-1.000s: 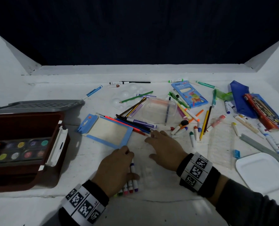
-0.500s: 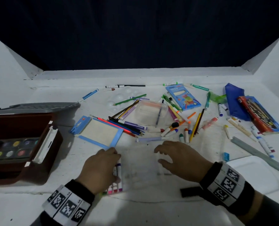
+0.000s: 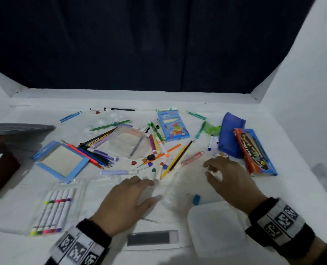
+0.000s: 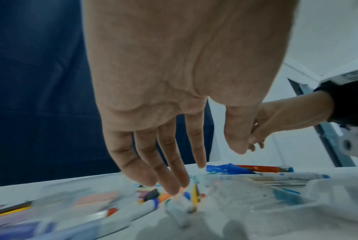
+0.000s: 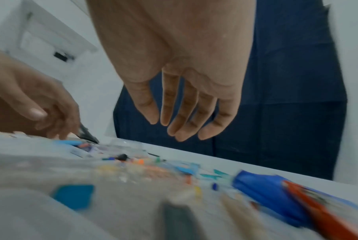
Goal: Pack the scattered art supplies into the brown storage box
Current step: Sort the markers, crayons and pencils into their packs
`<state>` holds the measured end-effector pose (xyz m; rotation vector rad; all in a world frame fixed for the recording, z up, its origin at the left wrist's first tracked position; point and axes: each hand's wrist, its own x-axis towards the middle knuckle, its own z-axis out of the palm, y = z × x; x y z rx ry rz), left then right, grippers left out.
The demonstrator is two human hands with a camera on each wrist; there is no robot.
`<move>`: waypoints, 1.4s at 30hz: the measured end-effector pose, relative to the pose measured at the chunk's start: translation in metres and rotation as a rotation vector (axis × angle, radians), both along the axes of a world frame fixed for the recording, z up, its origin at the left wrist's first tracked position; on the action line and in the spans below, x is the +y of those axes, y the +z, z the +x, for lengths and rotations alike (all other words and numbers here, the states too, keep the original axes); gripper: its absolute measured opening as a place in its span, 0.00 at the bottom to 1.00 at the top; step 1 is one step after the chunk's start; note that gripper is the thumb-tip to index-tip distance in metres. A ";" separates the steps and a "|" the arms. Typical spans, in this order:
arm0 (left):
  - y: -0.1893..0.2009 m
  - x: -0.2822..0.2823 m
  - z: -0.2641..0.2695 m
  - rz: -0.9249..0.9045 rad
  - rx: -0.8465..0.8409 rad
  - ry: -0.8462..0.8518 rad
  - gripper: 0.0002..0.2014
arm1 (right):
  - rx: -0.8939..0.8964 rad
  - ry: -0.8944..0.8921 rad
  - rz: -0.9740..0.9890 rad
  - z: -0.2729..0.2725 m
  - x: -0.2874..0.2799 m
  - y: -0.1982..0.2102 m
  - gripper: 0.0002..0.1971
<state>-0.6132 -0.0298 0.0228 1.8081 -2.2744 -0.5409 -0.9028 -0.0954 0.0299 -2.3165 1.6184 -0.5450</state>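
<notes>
Our left hand [image 3: 124, 202] hovered palm down with fingers spread and nothing in it, just nearer us than the scattered heap of coloured markers and pencils [image 3: 155, 150]. Our right hand [image 3: 230, 179] hung loosely curled and empty to the right of that heap, beside the red and blue flat pencil packet [image 3: 254, 152]. The brown storage box [image 3: 0, 167] sat far left of the heap, mostly out of view. A clear packet of white markers [image 3: 53, 211] lay left of our left hand.

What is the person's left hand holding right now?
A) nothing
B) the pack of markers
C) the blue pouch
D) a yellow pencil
A: the left hand hangs over the loose pens with its fingers straight and bare, and the pack of markers lies apart on the table.
</notes>
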 end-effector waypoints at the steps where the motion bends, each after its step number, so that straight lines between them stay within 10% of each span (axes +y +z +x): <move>1: -0.002 -0.007 -0.015 -0.003 -0.027 -0.033 0.50 | 0.023 -0.052 -0.034 -0.018 -0.010 -0.003 0.11; 10: -0.012 -0.053 -0.101 0.170 -0.445 -0.153 0.28 | 0.252 -0.373 0.193 -0.116 -0.068 -0.023 0.35; 18: -0.006 -0.056 -0.109 0.174 -0.370 -0.041 0.17 | 0.139 -0.408 0.331 -0.126 -0.075 -0.030 0.37; 24: 0.007 -0.042 -0.067 0.084 -0.083 0.104 0.37 | -0.181 -0.390 0.203 -0.104 -0.063 -0.013 0.35; 35: -0.007 0.002 0.030 0.259 0.021 0.038 0.38 | -0.333 -0.059 0.306 0.000 -0.019 0.005 0.47; 42: -0.027 0.002 0.074 0.153 -0.136 -0.120 0.43 | -0.343 0.150 0.480 0.071 -0.003 0.009 0.20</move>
